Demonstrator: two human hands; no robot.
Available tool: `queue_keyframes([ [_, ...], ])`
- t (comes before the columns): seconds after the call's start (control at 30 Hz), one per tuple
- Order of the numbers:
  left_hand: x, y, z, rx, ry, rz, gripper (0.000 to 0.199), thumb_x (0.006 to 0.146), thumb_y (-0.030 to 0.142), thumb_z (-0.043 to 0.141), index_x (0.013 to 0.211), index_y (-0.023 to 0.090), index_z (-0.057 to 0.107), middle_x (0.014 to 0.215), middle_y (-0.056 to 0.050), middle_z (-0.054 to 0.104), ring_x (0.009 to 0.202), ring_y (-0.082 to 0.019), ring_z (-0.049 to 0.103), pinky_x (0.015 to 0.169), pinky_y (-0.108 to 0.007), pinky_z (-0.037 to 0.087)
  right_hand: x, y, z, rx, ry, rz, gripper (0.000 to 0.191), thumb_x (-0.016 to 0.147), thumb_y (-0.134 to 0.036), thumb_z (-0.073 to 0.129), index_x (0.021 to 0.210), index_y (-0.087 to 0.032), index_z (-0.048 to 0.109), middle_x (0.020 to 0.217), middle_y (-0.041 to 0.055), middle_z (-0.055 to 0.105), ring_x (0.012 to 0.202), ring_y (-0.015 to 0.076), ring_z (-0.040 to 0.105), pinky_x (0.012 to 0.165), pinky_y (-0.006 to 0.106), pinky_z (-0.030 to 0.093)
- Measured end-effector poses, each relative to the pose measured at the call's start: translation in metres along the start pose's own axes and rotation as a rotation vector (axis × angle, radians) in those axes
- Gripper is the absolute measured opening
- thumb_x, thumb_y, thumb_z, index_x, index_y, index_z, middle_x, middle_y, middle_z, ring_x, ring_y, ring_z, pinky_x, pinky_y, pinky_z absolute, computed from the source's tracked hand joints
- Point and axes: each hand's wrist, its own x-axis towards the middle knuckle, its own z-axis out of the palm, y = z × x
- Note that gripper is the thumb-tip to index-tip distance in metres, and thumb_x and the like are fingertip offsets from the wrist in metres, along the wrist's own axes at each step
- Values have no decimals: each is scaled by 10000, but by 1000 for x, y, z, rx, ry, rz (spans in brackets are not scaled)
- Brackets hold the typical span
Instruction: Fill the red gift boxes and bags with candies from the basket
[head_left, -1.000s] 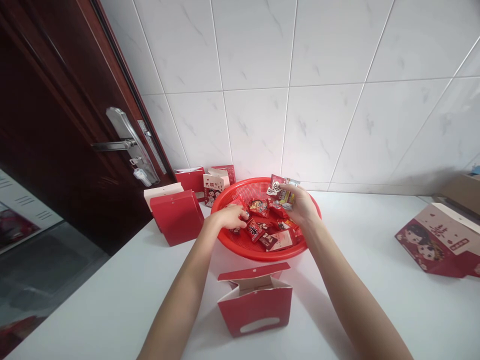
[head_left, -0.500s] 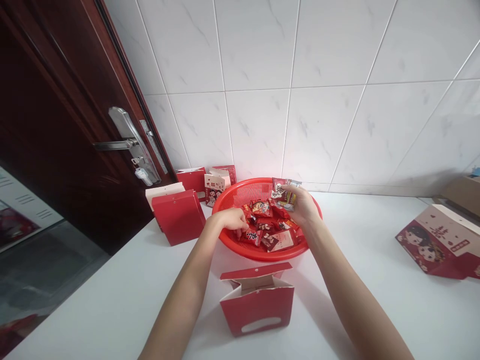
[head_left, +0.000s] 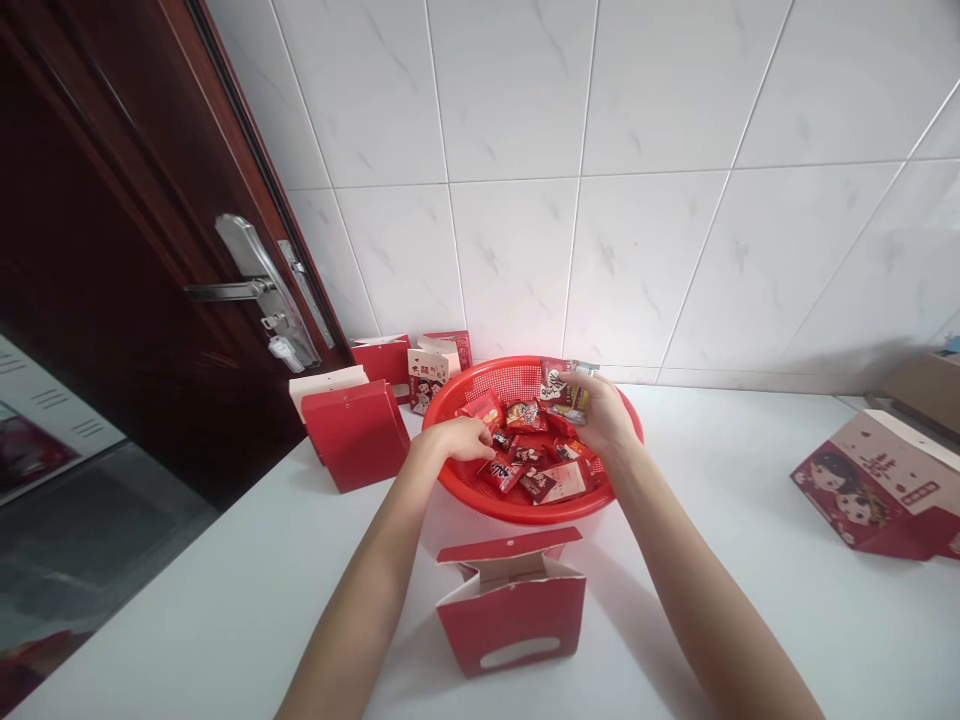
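Note:
A round red plastic basket point(head_left: 525, 513) holds several small wrapped sweets, among them a red packet point(head_left: 524, 415) near its middle. My left hand point(head_left: 461, 438) reaches over the basket's left side, its fingers bent together close to a red-and-white packet point(head_left: 501, 472). Whether something sits between those fingertips is hidden. Over the basket's right side, my right hand point(head_left: 602, 412) is closed around a few snack packets point(head_left: 559, 388), a dark red one with white writing and a yellow and silvery one. In front of the basket stands a red gift box point(head_left: 514, 620), its top open.
Red gift boxes point(head_left: 356, 437) stand left of the basket, and a smaller printed box point(head_left: 433, 372) stands behind. At the right lies a pink-and-red box point(head_left: 874, 485) near a cardboard carton point(head_left: 926, 390). A tiled wall point(head_left: 517, 260) and a dark door point(head_left: 150, 190) bound the white table.
My left hand has shifted slightly among the sweets; a red packet behind it now shows, and the red-and-white one has tilted. My right hand keeps its packets nearly in place.

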Motion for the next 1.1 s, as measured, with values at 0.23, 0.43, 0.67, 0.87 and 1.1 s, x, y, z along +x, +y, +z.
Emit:
queue_keyframes([
  [0.23,-1,2,-1,45,-54,2,306,761,403,699,1004,251,807,1153,-63,782,1019,-275,683,830,-285,468,1,0,0,7,9,-8,239,539,-164,817,658,-195,612,638,-7,686,573,140,646,465,231,517],
  [0.43,0,3,0,47,-92,17,260,790,373,686,969,239,819,1113,-58,796,1001,-274,692,805,-290,466,-1,0,2,9,29,-10,247,518,-166,833,652,-199,627,655,-9,684,589,139,630,450,229,519],
  [0.67,2,0,2,22,-88,38,264,757,406,739,958,250,810,1118,-52,792,996,-269,692,822,-290,477,-2,1,2,7,51,-2,241,536,-150,841,675,-197,650,691,-8,693,634,142,640,462,217,525],
  [0.87,1,0,1,49,-101,47,285,762,421,735,961,230,804,1058,-55,791,928,-255,682,793,-287,468,0,0,3,9,19,-11,263,526,-173,839,671,-189,621,664,-7,681,585,130,625,438,206,493],
  [1.1,0,1,2,55,-86,43,195,778,405,704,809,231,786,874,-35,774,796,-228,668,699,-278,451,1,0,1,12,18,-8,264,525,-172,826,674,-199,609,667,-8,681,597,138,631,462,219,505],
])
